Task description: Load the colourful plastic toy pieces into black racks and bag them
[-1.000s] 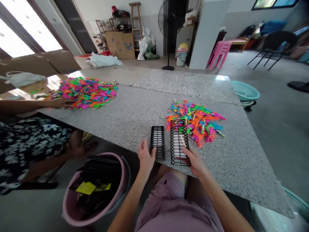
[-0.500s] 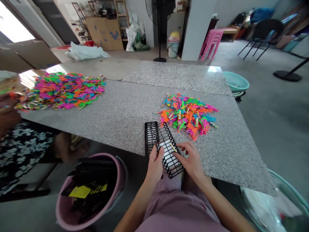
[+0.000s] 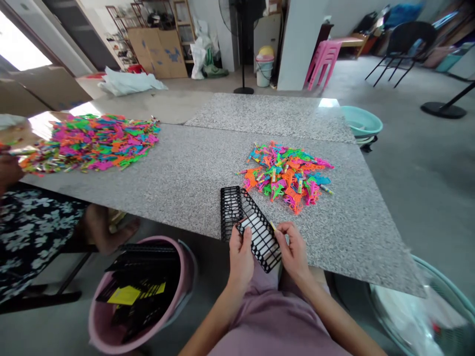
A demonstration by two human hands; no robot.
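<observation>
Racks: two, black | left hand: gripping one | right hand: pinching one yellowish strip | colourful piles: two

"What stood behind the desk?"
"A dark fan, a pale pillar and stacked pink stools, on a grey floor."
"And the light?"
"It glared white through the window at the upper left."

I can't read any words, labels, brands or numbers through this camera; the markings on the small tubes in the heap at three o'clock are too tiny.
</observation>
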